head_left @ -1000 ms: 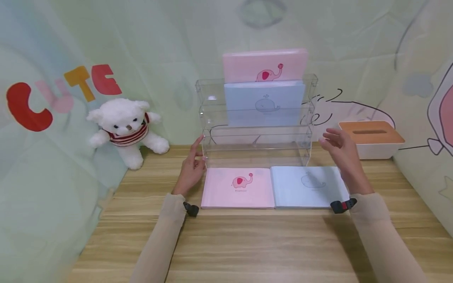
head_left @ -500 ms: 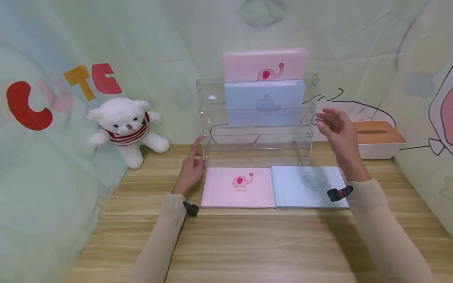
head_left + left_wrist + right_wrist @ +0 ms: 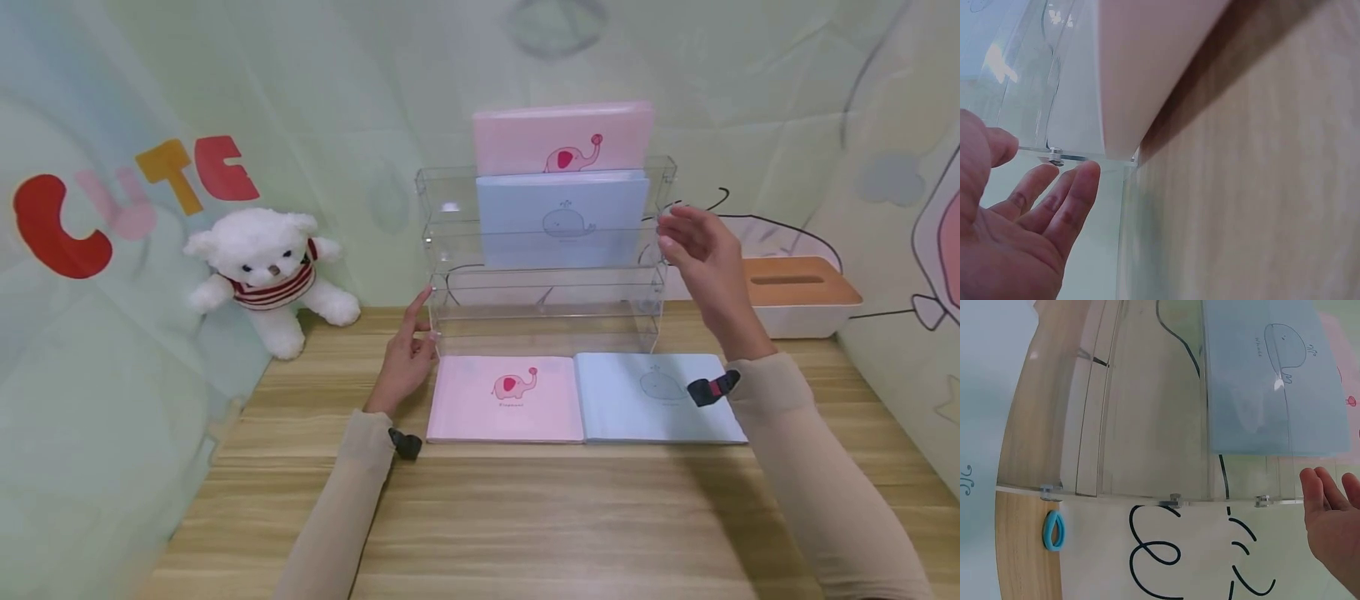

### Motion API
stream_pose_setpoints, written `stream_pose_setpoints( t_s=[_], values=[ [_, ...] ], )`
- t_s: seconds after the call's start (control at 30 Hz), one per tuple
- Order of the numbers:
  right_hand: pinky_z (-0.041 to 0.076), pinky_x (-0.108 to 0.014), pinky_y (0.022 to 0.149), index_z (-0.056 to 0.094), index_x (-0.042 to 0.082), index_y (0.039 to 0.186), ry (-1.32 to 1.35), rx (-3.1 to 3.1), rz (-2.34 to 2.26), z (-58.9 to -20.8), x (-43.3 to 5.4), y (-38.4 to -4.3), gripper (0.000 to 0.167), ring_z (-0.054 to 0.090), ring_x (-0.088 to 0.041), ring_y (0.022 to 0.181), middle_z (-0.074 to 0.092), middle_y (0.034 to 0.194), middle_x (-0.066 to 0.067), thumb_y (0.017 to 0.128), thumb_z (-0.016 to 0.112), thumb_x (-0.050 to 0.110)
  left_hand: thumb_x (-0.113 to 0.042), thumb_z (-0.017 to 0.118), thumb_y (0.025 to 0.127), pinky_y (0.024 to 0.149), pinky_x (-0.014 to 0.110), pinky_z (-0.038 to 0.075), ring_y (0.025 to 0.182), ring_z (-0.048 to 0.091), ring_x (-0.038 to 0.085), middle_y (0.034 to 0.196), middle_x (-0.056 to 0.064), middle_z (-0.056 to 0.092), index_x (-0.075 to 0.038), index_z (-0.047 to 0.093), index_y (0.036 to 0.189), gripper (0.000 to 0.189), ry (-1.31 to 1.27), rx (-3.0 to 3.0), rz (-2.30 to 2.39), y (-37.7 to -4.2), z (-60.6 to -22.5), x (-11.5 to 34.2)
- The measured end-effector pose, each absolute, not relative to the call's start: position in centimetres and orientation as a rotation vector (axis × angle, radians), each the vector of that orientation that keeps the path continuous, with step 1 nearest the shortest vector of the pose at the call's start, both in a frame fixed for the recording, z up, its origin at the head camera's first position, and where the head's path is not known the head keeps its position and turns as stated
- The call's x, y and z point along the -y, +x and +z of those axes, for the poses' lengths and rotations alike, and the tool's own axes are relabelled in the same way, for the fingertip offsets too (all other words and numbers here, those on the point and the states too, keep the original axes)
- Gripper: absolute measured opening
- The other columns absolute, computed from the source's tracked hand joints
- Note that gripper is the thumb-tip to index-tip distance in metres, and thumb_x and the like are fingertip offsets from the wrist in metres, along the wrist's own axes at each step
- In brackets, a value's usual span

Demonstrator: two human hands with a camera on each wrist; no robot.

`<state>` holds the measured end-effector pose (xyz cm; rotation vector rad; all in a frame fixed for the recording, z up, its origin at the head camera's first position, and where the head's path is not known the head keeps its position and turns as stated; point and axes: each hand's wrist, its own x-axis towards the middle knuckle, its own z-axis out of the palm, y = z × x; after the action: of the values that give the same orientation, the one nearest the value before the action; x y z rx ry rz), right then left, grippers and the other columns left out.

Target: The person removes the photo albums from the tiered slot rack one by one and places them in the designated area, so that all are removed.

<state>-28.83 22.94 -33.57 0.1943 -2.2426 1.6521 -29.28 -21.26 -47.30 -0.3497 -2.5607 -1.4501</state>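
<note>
Wood-grained counter (image 3: 570,517) carries a clear rack (image 3: 543,312), upright booklets (image 3: 517,208) in its upper tiers, flat booklets (image 3: 465,404) before it. Right hand (image 3: 712,271) now sits higher beside it, left hand (image 3: 405,362) opposite, each grip loose, holding nothing; the rack seems the focus.

Pink elephant-print booklets (image 3: 506,404), blue whale-print booklets (image 3: 637,408), clear rack (image 3: 547,312), white bear (image 3: 253,237) in red-striped sweater (image 3: 272,292), tan wood-grain table (image 3: 525,517)

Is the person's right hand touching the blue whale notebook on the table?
Apart. The right wrist view shows the clear rack between the right hand and whale notebook.
</note>
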Motion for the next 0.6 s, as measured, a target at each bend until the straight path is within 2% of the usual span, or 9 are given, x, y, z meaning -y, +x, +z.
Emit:
stream_pose_setpoints(
  t_s=[0.37, 0.6],
  values=[
    [0.047, -0.031, 0.122, 0.038, 0.014, 0.164, 0.271, 2.211, 1.677, -32.9, -22.1, -30.4, 0.061, 0.050, -0.027, 0.154, 0.050, 0.166, -0.014, 0.108, 0.064, 0.018, -0.011, 0.052, 0.112, 0.072, 0.027, 0.057, 0.075, 0.070, 0.028, 0.125, 0.020, 0.062, -0.059, 0.021, 0.165, 0.078, -0.351, 2.567, -1.444, -29.4, -47.3, 21.2],
    [0.043, -0.044, 0.127, 0.034, 0.019, 0.167, 0.274, 2.285, 1.672, -32.2, -21.7, -31.4, 0.065, 0.045, -0.029, 0.158, 0.044, 0.171, -0.010, 0.109, 0.063, 0.023, -0.009, 0.052, 0.111, 0.072, 0.028, 0.058, 0.076, 0.070, 0.027, 0.124, 0.020, 0.060, -0.059, 0.022, 0.165, 0.079, -0.347, 2.559, -1.462, -29.3, -47.4, 21.2]
  ],
)
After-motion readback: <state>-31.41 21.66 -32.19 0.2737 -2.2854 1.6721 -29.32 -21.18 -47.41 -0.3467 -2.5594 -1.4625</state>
